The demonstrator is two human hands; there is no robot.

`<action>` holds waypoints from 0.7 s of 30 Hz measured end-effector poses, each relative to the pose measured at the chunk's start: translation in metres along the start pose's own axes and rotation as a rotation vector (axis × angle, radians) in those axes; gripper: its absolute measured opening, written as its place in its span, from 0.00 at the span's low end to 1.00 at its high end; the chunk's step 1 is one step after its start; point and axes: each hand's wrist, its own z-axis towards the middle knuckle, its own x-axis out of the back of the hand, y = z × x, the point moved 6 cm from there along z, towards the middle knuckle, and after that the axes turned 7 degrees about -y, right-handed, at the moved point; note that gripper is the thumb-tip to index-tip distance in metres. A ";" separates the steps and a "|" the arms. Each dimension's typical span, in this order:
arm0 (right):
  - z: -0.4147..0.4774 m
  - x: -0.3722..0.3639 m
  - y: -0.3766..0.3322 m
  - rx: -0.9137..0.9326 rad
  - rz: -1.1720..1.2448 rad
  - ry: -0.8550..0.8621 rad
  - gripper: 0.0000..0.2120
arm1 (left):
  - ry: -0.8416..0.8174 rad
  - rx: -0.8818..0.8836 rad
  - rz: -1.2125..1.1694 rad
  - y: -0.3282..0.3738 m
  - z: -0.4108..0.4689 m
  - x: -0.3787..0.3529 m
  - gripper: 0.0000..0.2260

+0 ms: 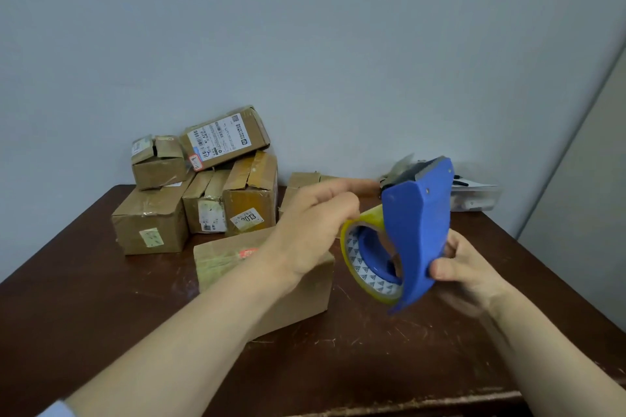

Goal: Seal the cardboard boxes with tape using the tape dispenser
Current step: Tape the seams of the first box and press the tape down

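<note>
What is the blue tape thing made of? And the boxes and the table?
The dispenser looks like matte blue plastic, with a smooth moulded shell. The boxes are dull brown cardboard with creased flaps. The table seems to be dark varnished wood, scratched and slightly shiny.

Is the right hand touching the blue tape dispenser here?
Touching. The head view shows the right hand gripping the tape dispenser, thumb pressed on its blue side, fingers curled behind its edge.
</note>
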 end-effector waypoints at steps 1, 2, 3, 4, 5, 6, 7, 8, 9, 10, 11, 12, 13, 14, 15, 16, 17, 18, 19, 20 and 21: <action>0.000 0.000 -0.002 -0.012 -0.038 -0.016 0.32 | 0.018 -0.008 -0.016 0.002 0.000 0.000 0.14; 0.001 -0.001 -0.004 -0.024 -0.071 -0.024 0.32 | 0.038 -0.021 -0.035 0.004 0.001 0.001 0.13; 0.001 -0.001 -0.007 -0.033 -0.104 -0.031 0.32 | 0.058 -0.033 -0.047 0.005 0.002 0.003 0.13; 0.002 -0.002 -0.009 -0.037 -0.145 -0.037 0.32 | 0.070 -0.033 -0.055 0.007 0.003 0.005 0.13; 0.002 -0.003 -0.011 -0.039 -0.189 -0.042 0.32 | 0.068 -0.023 -0.061 0.008 0.004 0.007 0.15; 0.002 -0.004 -0.013 -0.042 -0.227 -0.043 0.32 | 0.062 -0.001 -0.059 0.010 0.005 0.008 0.17; 0.002 -0.005 -0.015 -0.044 -0.255 -0.043 0.33 | 0.058 0.032 -0.048 0.012 0.005 0.009 0.20; 0.003 -0.007 -0.016 -0.045 -0.275 -0.044 0.33 | 0.058 0.069 -0.033 0.013 0.005 0.011 0.22; 0.003 -0.008 -0.017 -0.047 -0.290 -0.045 0.33 | 0.068 0.104 -0.018 0.014 0.005 0.012 0.21; 0.003 -0.008 -0.018 -0.050 -0.303 -0.041 0.34 | 0.089 0.129 -0.006 0.014 0.006 0.015 0.17; 0.004 -0.008 -0.018 -0.055 -0.315 -0.033 0.34 | 0.113 0.147 0.009 0.016 0.006 0.017 0.12; 0.004 -0.008 -0.018 -0.062 -0.326 -0.021 0.35 | 0.133 0.158 0.031 0.017 0.006 0.020 0.09; 0.004 -0.008 -0.018 -0.070 -0.335 -0.010 0.35 | 0.143 0.167 0.060 0.017 0.007 0.023 0.08; 0.004 -0.008 -0.018 -0.079 -0.348 -0.004 0.35 | 0.144 0.176 0.090 0.017 0.007 0.025 0.06; 0.005 -0.008 -0.018 -0.091 -0.362 0.001 0.35 | 0.142 0.181 0.118 0.017 0.007 0.028 0.05; 0.005 -0.009 -0.018 -0.106 -0.375 0.005 0.35 | 0.141 0.183 0.145 0.017 0.008 0.030 0.04; 0.004 -0.010 -0.018 -0.120 -0.387 0.011 0.35 | 0.142 0.181 0.173 0.016 0.009 0.032 0.02; 0.004 -0.011 -0.018 -0.131 -0.396 0.021 0.36 | 0.144 0.180 0.202 0.015 0.011 0.034 0.02; 0.003 -0.011 -0.019 -0.144 -0.403 0.034 0.37 | 0.146 0.183 0.231 0.013 0.014 0.036 0.02; 0.003 -0.013 -0.020 -0.160 -0.410 0.046 0.37 | 0.146 0.189 0.262 0.011 0.017 0.039 0.03; 0.002 -0.016 -0.022 -0.178 -0.421 0.055 0.35 | 0.143 0.199 0.295 0.008 0.020 0.041 0.04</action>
